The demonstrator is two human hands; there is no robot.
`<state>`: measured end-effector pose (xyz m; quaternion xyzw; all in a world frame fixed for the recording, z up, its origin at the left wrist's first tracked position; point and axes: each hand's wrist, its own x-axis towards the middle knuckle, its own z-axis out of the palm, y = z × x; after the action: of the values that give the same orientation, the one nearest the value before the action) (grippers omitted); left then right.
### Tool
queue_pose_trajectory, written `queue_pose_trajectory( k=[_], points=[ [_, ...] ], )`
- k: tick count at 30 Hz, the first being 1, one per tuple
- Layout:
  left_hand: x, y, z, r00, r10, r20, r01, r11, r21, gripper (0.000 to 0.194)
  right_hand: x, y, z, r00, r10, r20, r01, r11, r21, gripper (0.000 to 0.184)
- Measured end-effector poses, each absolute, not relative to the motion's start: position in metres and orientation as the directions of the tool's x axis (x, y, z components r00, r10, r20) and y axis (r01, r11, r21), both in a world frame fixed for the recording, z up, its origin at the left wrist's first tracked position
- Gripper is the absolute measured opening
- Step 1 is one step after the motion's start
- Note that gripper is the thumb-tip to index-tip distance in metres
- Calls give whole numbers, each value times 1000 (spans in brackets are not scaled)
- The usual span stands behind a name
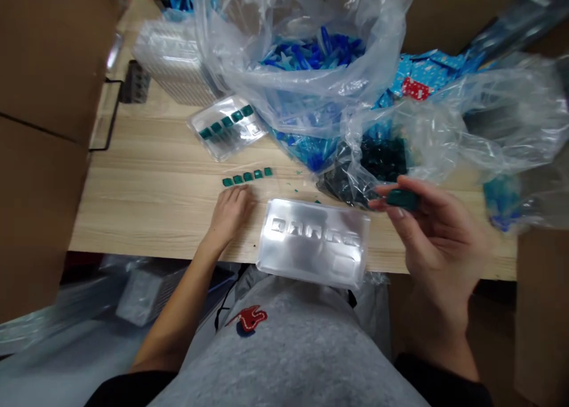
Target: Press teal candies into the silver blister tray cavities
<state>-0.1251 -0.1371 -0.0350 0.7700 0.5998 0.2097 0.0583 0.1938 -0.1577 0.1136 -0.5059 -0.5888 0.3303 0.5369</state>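
Observation:
My right hand is raised over the table's right side, thumb and fingers closed on a dark green faceted plastic gem. Palm down on the wood, my left hand lies with slightly bent fingers just below a row of several green gems. Between the hands, at the table's front edge, is a clear plastic blister tray with several small square hollows in a line. Farther back, a second blister tray carries several green gems in its hollows.
A large clear bag of blue pieces stands at the back middle. Beside it an open bag holds dark green pieces. Stacked clear trays stand back left, blue packets back right. Cardboard walls the left side.

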Motion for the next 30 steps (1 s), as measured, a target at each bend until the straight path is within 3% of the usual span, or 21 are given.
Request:
queue_pose_trajectory(
  k=[4,9,13,17,24,26,30],
  points=[
    [-121,-138,-4,151,931,332,836,-300,460,24,193,-164,114,-83,969,235,289,249,-924,30],
    [-101,-152,56,86,898,432,775,-333,538,17,209,-171,106,-315,893,323,561,449,-695,23],
    [-78,-164,87,121,906,406,727,-359,585,17,221,-176,109,-382,868,316,613,495,-616,22],
    [-61,-170,97,178,883,434,690,-427,585,23,222,-176,115,-443,839,317,595,539,-596,21],
    [-45,-167,97,318,804,502,634,-574,519,19,214,-179,102,-516,733,443,700,659,-275,17],
    [-45,-168,97,314,819,481,646,-555,523,20,218,-179,99,-513,739,436,686,659,-310,19],
    [-47,-172,97,271,844,463,651,-515,558,23,233,-152,95,-460,827,323,544,550,-634,33]
  ],
)
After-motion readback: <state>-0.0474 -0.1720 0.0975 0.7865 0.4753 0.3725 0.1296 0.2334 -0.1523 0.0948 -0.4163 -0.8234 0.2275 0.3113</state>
